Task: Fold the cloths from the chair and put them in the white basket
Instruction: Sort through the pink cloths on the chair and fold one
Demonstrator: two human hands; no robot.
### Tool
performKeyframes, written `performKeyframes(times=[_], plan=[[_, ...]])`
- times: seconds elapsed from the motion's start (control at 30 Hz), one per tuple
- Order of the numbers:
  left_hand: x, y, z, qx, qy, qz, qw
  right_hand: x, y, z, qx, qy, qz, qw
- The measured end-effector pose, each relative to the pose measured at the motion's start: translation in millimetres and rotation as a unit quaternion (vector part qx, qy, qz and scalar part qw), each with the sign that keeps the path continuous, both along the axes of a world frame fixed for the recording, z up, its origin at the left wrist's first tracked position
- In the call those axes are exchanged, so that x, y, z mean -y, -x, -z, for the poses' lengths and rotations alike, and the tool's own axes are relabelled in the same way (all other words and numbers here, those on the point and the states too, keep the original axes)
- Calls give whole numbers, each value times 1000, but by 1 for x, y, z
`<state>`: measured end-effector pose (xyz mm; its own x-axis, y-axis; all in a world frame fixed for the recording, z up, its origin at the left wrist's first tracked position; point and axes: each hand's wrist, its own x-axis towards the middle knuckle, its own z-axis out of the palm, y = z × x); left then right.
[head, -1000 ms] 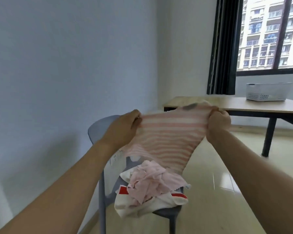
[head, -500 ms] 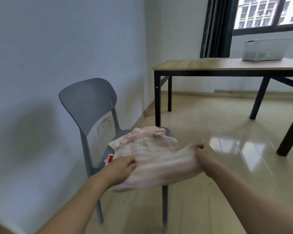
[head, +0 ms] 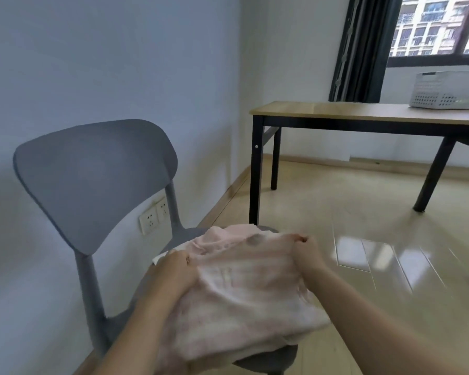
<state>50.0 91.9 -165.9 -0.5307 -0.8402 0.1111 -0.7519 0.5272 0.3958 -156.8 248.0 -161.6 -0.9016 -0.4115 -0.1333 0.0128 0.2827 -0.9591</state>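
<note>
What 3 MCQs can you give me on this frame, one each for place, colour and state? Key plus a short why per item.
1. Where does the white basket stand?
A. on the chair seat
B. on the wooden table by the window
C. on the floor

2. What colour is the chair?
A. grey
B. red
C. yellow

3. What state is the pink striped cloth in?
A. lying in the basket
B. hanging over the chair back
C. gripped by both hands and spread over the pile on the seat

Key:
1 B: the basket sits on the far right end of the table.
2 A: back, legs and seat are all grey.
3 C: the left hand and right hand each pinch an edge, with the cloth draped over the seat.
</note>
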Motion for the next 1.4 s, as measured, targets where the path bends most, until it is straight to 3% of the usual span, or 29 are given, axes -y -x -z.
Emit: performKeyframes(times=[0.17,0.3,0.47,0.6,0.67,0.83,0.97,1.13,1.3,1.4], plan=[[15,25,20,-72,-117,36,990,14,33,52,58,-18,-13,998],[11,33,16,-80,-158,79,981,7,23,42,58,-51,-44,996],[0,37,7,-84,-82,102,988,9,21,19,37,-25,-82,996],[0,40,4,-10,-8,89,996,1,14,-11,107,127,-104,981],[-1,41,1,-18,-7,98,995,-5,14,-23,106,168,-127,972],[-9,40,-6,-80,7,140,987,-14,18,-29,54,161,-134,976],[-4,36,-7,-108,-22,157,981,-17,22,-28,-14,16,-164,986],[-8,32,-12,-72,-2,157,985,-21,25,-23,-156,-168,-191,954],[-7,26,-28,-49,-55,196,978,-23,16,-48,-256,-110,-159,947],[-8,20,-38,-68,-52,172,981,-27,6,-64,-279,-72,-166,943]])
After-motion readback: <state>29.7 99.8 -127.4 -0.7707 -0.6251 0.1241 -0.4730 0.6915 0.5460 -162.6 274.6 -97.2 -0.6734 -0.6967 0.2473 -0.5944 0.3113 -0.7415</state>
